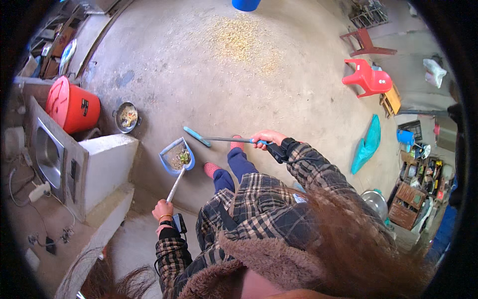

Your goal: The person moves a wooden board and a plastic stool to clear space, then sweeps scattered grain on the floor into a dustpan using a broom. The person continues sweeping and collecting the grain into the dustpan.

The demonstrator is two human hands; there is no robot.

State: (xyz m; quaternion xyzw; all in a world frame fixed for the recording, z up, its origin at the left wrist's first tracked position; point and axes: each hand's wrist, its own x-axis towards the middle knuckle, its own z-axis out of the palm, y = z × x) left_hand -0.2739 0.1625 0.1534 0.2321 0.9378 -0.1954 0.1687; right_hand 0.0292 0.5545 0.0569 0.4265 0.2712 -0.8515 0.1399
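Note:
My left hand [163,210] grips the pale handle of a blue long-handled dustpan [172,152]. Dirt and green plant scraps [183,157] lie in its pan, which is by the floor in front of my left foot. In my right hand [268,138] is the blue grip of a broom with a grey metal shaft. The blue broom head [196,136] is to the right of the pan's open front edge, apart from it. Whether the broom head touches the floor I cannot tell. My feet in red slippers [212,169] stand behind both tools.
A wok [126,117] with food scraps and a lidded red bucket [74,105] stand at left beside a white-walled sink counter [108,175]. Pale yellow kernels [237,39] spread over the far floor below a blue bucket [245,4]. At right are a red plastic chair [368,79] and a teal bag [366,145].

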